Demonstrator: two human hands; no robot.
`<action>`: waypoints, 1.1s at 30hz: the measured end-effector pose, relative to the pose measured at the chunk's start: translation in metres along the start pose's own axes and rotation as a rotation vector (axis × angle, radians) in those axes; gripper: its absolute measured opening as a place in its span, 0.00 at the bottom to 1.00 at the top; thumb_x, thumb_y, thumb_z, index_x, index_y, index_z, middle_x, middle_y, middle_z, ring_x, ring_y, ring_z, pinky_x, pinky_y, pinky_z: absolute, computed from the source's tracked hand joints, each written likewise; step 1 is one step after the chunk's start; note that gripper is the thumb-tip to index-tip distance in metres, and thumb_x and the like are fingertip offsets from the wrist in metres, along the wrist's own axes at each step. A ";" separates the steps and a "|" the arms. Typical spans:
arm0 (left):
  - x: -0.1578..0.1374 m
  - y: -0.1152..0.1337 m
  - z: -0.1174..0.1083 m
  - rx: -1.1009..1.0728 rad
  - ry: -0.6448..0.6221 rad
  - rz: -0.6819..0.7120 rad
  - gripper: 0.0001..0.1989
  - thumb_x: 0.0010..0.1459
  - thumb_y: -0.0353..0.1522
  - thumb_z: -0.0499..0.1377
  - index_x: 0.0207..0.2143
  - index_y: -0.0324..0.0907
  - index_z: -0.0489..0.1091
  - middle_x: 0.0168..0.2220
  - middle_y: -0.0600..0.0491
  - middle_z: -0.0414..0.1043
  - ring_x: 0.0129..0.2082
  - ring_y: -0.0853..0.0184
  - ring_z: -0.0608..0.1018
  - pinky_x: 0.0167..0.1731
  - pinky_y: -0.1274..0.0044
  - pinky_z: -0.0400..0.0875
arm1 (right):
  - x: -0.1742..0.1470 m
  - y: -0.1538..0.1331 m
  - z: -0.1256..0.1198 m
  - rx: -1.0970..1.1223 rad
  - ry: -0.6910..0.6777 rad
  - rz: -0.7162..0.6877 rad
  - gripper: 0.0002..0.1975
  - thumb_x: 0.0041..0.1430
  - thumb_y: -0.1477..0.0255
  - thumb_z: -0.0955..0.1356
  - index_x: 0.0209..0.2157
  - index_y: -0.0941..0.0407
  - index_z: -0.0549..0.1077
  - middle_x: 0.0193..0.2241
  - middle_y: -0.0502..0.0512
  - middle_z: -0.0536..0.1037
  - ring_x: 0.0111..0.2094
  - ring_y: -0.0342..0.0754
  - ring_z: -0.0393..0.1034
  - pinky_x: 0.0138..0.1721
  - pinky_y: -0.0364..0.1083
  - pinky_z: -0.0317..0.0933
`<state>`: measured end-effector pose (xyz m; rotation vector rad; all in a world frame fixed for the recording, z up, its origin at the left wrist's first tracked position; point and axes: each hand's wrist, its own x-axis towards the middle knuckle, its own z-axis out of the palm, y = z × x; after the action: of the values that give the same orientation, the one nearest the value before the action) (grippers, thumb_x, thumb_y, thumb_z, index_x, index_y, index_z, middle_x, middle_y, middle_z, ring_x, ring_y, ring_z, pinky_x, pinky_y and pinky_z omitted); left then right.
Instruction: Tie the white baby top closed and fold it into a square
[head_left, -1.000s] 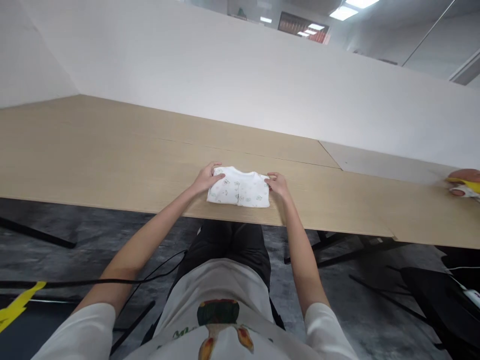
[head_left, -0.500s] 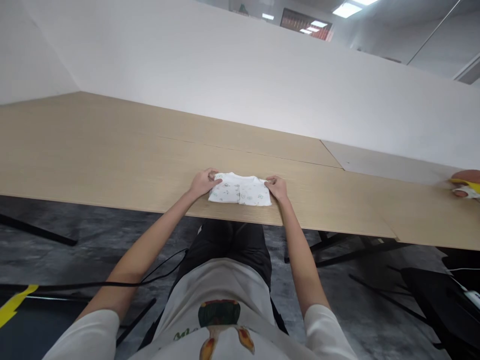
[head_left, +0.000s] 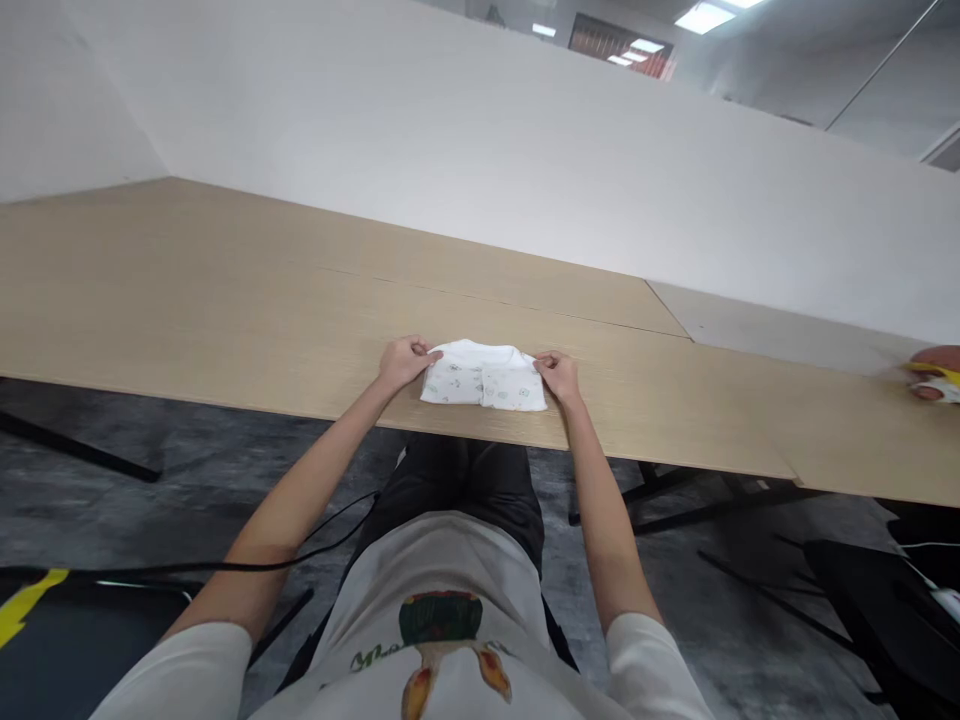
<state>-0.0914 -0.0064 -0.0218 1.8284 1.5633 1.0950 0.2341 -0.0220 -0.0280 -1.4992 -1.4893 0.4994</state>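
Observation:
A small white baby garment with a sparse printed pattern lies folded on the wooden table, close to its front edge. A front seam runs down its middle, and its neckline faces away from me. My left hand pinches its upper left corner between thumb and fingers. At the upper right corner, my right hand does the same. The fingertips partly cover both corners.
The light wooden table runs across the view, with a white partition behind it. At the far right sits a brown and yellow object. Black chairs stand at both sides, and a black cable crosses at lower left.
The garment's upper edge and neckline have lifted and spread slightly away from me, showing more white at the collar. Both hands keep their pinch at the corners. The view has shifted a little.

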 end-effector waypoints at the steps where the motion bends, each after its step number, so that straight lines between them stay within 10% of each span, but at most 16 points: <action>1: -0.001 0.001 0.000 0.012 0.006 0.010 0.18 0.44 0.46 0.62 0.27 0.40 0.70 0.24 0.53 0.69 0.26 0.67 0.70 0.27 0.77 0.61 | 0.000 0.000 0.000 0.003 0.000 -0.001 0.11 0.45 0.69 0.67 0.29 0.61 0.76 0.19 0.48 0.69 0.22 0.43 0.62 0.27 0.42 0.55; 9: -0.002 0.007 0.004 -0.199 -0.032 0.081 0.18 0.47 0.46 0.59 0.27 0.41 0.63 0.23 0.55 0.65 0.26 0.68 0.68 0.26 0.78 0.61 | 0.002 -0.005 -0.001 0.128 0.046 0.031 0.10 0.45 0.69 0.68 0.29 0.60 0.75 0.19 0.48 0.70 0.22 0.43 0.62 0.26 0.42 0.57; 24: 0.001 0.002 0.001 0.181 0.094 0.066 0.16 0.57 0.40 0.53 0.35 0.40 0.74 0.37 0.46 0.76 0.36 0.61 0.75 0.38 0.72 0.67 | 0.000 0.002 -0.003 -0.210 0.151 -0.016 0.12 0.55 0.69 0.64 0.32 0.62 0.76 0.33 0.64 0.79 0.33 0.51 0.71 0.38 0.47 0.63; 33: 0.003 0.001 0.003 0.219 -0.101 0.171 0.18 0.55 0.42 0.54 0.41 0.40 0.74 0.40 0.47 0.76 0.40 0.59 0.75 0.41 0.71 0.67 | 0.001 0.007 0.007 -0.229 -0.048 -0.150 0.09 0.51 0.72 0.67 0.34 0.59 0.77 0.35 0.59 0.79 0.35 0.50 0.71 0.42 0.49 0.63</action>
<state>-0.0877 -0.0036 -0.0219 2.1623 1.5417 0.9161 0.2325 -0.0175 -0.0369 -1.5427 -1.7286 0.2850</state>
